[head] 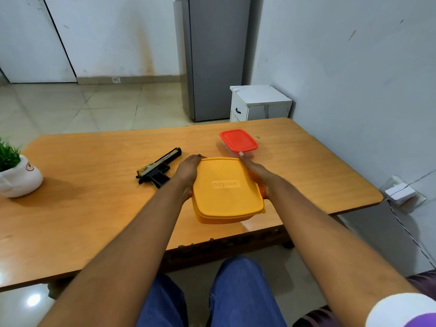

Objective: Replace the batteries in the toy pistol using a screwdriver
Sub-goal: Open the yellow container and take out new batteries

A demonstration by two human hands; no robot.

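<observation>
Hands (188,171) on "nayasa"-embossed yellow box (227,190)

Bench (94,208): orange-brown wood grain. Large box (226,190): yellow-orange lid and body (pale lettering on the lid). Small container (238,140): red lid over a clear body. Toy pistol (158,169): black, with gold-and-cream patterning along the slide. Plant pot (20,178): white, with green foliage. Cabinet (259,103): white with a black handle. Trousers (236,291): blue.
</observation>
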